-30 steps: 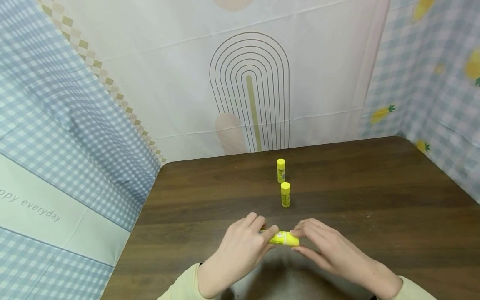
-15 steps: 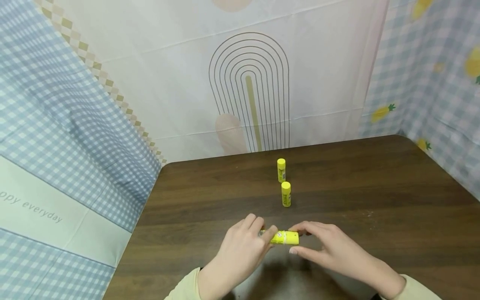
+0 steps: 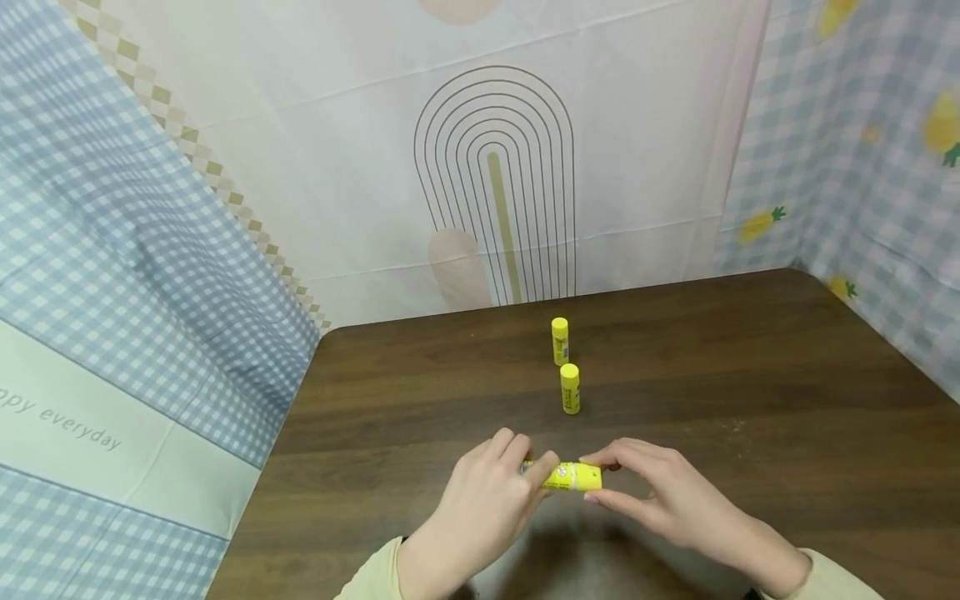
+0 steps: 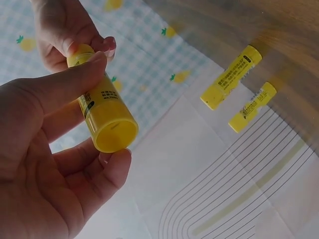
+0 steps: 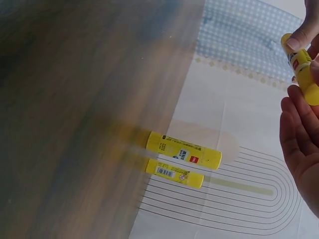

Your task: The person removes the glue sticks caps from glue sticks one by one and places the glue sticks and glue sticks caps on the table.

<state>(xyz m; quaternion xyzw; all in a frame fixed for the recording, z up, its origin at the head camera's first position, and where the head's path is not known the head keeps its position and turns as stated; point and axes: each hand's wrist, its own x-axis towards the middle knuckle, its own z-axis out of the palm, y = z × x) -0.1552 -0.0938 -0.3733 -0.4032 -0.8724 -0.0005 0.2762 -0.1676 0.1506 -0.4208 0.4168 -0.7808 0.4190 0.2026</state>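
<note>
A yellow glue stick (image 3: 577, 477) is held level above the near part of the table, between both hands. My left hand (image 3: 486, 504) grips its body, thumb along the near side. Thumb and fingertips of my right hand (image 3: 663, 496) pinch the other end. In the left wrist view the glue stick (image 4: 110, 112) turns a hollow, round end toward the camera. Two more yellow glue sticks stand upright beyond my hands: a nearer one (image 3: 571, 392) and a farther one (image 3: 560, 342). The right wrist view also shows the nearer glue stick (image 5: 184, 150) and its printed label.
The dark wooden table (image 3: 420, 367) has rounded back corners. Behind it hangs a pale curtain (image 3: 345, 167) printed with arches. Blue checked cloth (image 3: 172, 233) borders the left side, and checked cloth with pineapples (image 3: 862, 183) the right.
Half a second ago my right fingers were spread slightly off the glue stick's end; now they pinch it again. The left hand's grip and the two standing glue sticks stay as they were.
</note>
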